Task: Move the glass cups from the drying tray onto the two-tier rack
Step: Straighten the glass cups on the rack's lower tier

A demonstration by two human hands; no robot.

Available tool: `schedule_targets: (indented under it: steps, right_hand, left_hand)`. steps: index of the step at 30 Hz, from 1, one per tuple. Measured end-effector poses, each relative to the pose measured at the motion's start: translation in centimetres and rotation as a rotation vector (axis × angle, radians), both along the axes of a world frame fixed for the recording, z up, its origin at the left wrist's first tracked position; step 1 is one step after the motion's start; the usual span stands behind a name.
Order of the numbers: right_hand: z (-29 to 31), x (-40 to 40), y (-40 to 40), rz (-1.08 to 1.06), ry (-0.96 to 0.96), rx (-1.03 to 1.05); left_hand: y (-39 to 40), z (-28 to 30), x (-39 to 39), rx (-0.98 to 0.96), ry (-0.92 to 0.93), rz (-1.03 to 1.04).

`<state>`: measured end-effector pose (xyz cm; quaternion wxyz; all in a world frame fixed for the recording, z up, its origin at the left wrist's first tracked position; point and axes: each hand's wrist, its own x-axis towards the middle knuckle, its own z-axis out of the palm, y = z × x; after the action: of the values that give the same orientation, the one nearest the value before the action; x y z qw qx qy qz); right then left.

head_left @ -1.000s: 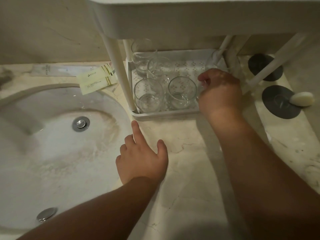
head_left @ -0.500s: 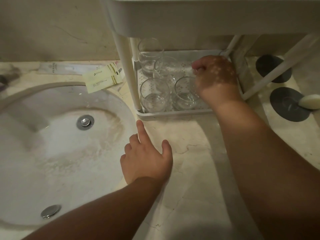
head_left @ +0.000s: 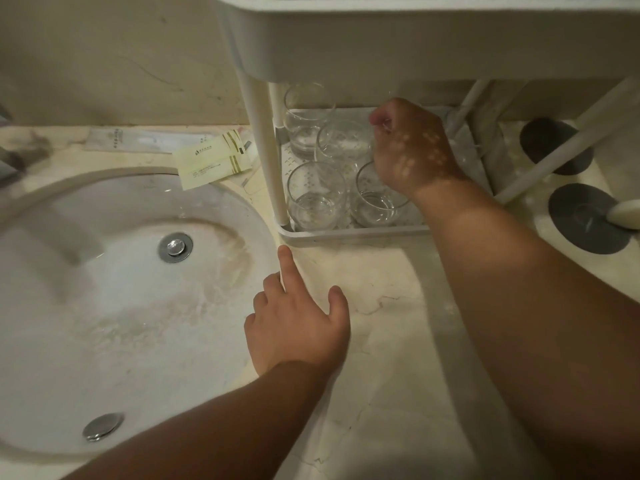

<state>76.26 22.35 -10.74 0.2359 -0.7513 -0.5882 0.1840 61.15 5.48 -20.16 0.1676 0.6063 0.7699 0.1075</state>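
A white two-tier rack (head_left: 415,39) stands on the counter. Its lower tier (head_left: 346,234) holds several clear glass cups: one at the back left (head_left: 308,119), one in the middle (head_left: 343,147) and two in front (head_left: 317,195) (head_left: 375,207). My right hand (head_left: 412,147) reaches under the upper tier into the lower one, fingers curled round another glass cup that it mostly hides. My left hand (head_left: 298,323) rests flat on the counter in front of the rack, index finger stretched out, holding nothing.
A round white sink (head_left: 121,289) with a metal drain (head_left: 175,247) fills the left side. Paper sachets (head_left: 211,159) lie behind it. Right of the rack are two dark round coasters (head_left: 585,220) (head_left: 554,147) and a bar of soap (head_left: 627,214).
My right hand has moved with the cup from the right front of the lower tier towards the back, deeper under the upper tier. My left hand has stayed put.
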Motion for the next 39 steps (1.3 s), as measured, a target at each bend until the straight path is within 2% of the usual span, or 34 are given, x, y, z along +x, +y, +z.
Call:
schedule_targets:
  steps: [13,17,23,29,35,39]
  right_hand:
    - [0.8,-0.6,2.0,0.167,0.027,0.01]
    - [1.0,-0.5,2.1,0.248,-0.078,-0.005]
    - [0.5,-0.8,1.4,0.241,-0.236,0.129]
    - [0.8,-1.0,0.6,0.048,-0.309,0.163]
    - [1.2,-0.7,-0.1,0.015,-0.309,0.165]
    - [1.8,1.4,-0.9,-0.137,-0.334,0.166]
  left_hand:
    - [0.0,0.1,0.0,0.0,0.005,-0.005]
    - [0.0,0.0,0.0,-0.001,0.003,-0.004]
    - [0.0,-0.1,0.0,0.004,0.002,-0.007]
    - [0.0,-0.1,0.0,0.01,0.0,-0.005]
    - [0.0,-0.1,0.0,0.011,0.003,-0.005]
    - [0.0,-0.2,-0.1,0.009,0.009,-0.01]
